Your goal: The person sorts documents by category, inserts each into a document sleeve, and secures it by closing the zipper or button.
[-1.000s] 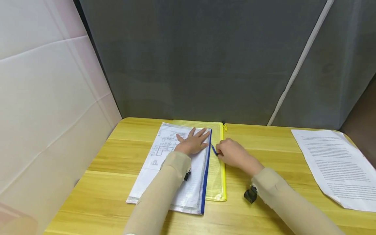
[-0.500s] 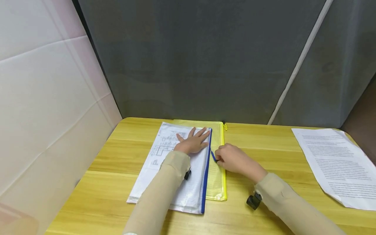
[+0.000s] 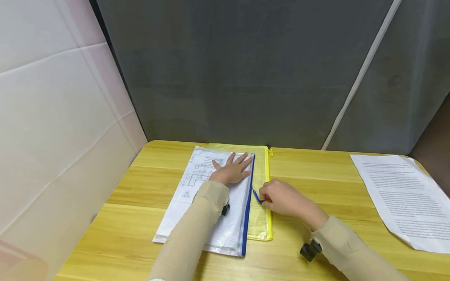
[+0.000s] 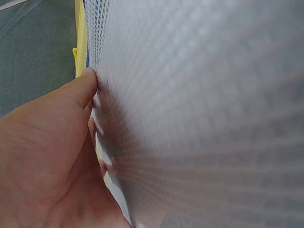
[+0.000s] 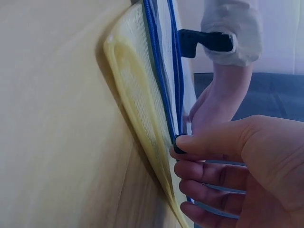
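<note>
A clear mesh zip pouch (image 3: 230, 234) with a blue zip edge lies on the table, with printed drawings showing through it. My left hand (image 3: 231, 171) presses flat on it, fingers spread, near the far end. My right hand (image 3: 283, 198) pinches the zipper pull (image 5: 179, 143) between thumb and forefinger, about halfway along the blue edge; its blue cord (image 3: 256, 196) shows in the head view. In the right wrist view the two blue zip strips stand apart on the near side of the pull. A yellow mesh zip pouch (image 3: 260, 222) lies underneath, sticking out to the right.
Printed sheets (image 3: 404, 203) lie at the right side of the wooden table (image 3: 123, 226). A dark grey partition (image 3: 228, 78) rises behind the table, and a white panel (image 3: 63, 117) stands along the left. The yellow pouch's pull loop (image 3: 270, 151) is at its far corner.
My right hand has slid toward me along the blue zip edge with the zipper pull, from near the left fingertips to about mid-edge. The left hand and both pouches have stayed in place.
</note>
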`<state>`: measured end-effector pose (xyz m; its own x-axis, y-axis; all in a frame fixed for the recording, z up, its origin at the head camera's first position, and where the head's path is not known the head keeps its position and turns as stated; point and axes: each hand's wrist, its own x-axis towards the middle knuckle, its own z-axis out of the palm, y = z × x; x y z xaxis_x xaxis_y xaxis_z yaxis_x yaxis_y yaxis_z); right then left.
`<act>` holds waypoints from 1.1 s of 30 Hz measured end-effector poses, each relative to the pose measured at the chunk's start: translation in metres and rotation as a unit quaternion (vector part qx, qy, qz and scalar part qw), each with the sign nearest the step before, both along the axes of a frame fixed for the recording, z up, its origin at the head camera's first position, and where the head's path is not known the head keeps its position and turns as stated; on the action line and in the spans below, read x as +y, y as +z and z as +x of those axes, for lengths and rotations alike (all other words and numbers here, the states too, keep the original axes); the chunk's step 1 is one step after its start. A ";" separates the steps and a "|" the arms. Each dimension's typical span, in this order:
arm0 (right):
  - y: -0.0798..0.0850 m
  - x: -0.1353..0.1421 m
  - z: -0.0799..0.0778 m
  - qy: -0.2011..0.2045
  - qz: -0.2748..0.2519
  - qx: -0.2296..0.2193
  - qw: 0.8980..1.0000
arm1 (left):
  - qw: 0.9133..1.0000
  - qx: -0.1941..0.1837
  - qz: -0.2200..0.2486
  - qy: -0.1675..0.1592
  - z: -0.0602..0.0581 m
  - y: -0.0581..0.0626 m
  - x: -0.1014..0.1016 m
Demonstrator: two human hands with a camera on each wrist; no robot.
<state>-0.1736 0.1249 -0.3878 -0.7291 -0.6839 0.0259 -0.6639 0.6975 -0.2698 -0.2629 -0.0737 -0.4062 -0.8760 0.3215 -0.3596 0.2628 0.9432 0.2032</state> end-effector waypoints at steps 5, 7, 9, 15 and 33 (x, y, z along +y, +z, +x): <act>0.001 0.003 0.006 0.005 -0.007 -0.012 1.000 | 1.000 0.001 0.004 -0.001 0.000 0.001 0.001; 0.001 0.004 0.008 0.008 -0.010 -0.017 1.000 | 1.000 0.002 0.005 -0.002 0.000 0.001 0.001; 0.001 0.004 0.011 0.012 -0.012 -0.022 1.000 | 1.000 0.003 0.006 -0.002 0.000 0.001 0.001; 0.006 0.003 0.021 0.029 -0.025 -0.042 0.998 | 1.000 0.002 0.008 0.002 0.001 0.001 0.001; 0.010 0.001 0.043 0.075 -0.024 -0.067 0.995 | 1.000 0.001 0.010 0.007 0.005 0.003 0.001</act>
